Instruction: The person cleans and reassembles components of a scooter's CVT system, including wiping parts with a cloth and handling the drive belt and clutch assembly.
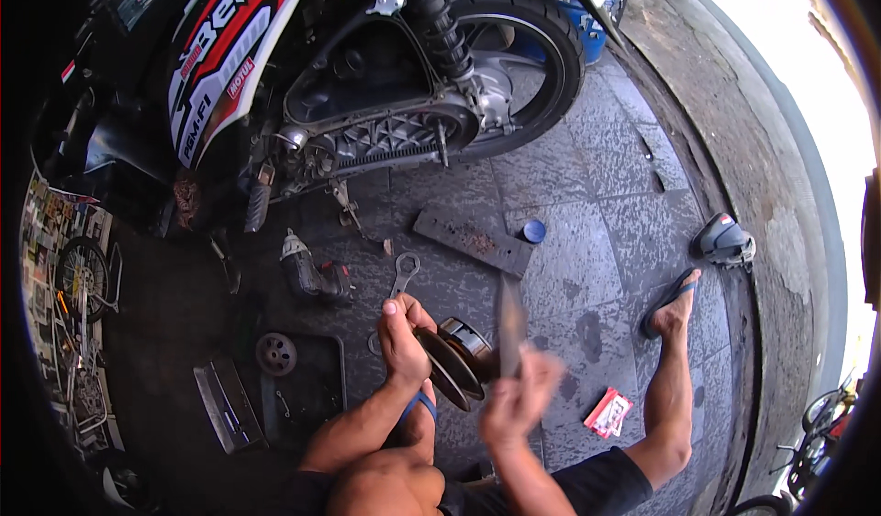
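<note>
My left hand (pixel 404 342) is closed on the rim of a scooter's driven pulley (pixel 446 371), two metal discs with a rounded drum (pixel 468 340) at one side. To its right, my right hand (pixel 521 401) grips a long flat metal tool (pixel 510 319). Both that hand and the tool are smeared by motion, so the tool's exact kind is unclear, as is whether it touches the pulley. Just beyond my left fingers is a flat ring-ended wrench (pixel 404 273), its lower end hidden behind the hand.
A scooter with its drive case (pixel 367 85) opened stands ahead. Between it and me lie a cordless impact driver (pixel 310 270), a dark block (pixel 473 243) and a blue lid (pixel 533 232). A tray (pixel 341 369) and a metal box (pixel 213 397) sit left; a red-white packet (pixel 607 413) lies right.
</note>
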The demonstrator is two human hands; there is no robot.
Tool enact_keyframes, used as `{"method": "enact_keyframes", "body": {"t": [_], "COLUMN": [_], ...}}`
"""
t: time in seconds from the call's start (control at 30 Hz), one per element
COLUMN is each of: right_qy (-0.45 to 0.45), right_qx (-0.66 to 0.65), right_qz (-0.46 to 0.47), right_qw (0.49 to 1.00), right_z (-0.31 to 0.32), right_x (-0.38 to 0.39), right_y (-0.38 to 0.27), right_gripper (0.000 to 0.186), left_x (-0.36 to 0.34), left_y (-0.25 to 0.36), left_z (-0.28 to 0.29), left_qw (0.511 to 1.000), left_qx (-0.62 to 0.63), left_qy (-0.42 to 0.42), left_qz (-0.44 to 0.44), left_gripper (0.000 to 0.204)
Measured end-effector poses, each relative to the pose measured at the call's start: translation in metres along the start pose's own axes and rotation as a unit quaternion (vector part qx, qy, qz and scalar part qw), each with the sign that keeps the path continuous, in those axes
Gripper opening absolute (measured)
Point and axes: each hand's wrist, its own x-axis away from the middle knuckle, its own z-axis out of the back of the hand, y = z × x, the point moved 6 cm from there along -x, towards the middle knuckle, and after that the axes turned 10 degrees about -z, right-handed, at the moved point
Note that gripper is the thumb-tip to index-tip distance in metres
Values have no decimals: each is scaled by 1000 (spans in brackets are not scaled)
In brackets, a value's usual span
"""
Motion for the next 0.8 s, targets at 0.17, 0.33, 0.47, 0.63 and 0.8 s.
{"method": "enact_keyframes", "body": {"t": [0.17,0.33,0.47,0.63,0.8], "right_qy": [12,-33,15,-173,-159], "right_qx": [-104,13,-138,-686,-760], "right_qz": [-116,5,-391,-581,-506], "right_qw": [988,999,910,402,375], "right_z": [10,7,-19,-61,-66], "right_x": [13,-16,127,80,68], "right_y": [34,-11,165,104,82], "right_gripper": [55,50,46,49,37], "left_x": [-5,-4,-13,13,52], "left_y": [-7,-4,17,57,76], "left_z": [15,7,1,-29,-64], "left_qw": [997,1000,987,888,740], "left_qx": [-54,-24,-91,-137,-198], "left_qy": [14,13,-38,-311,-471], "left_qz": [-56,-9,-129,-310,-437], "left_gripper": [56,58,57,61,64]}}
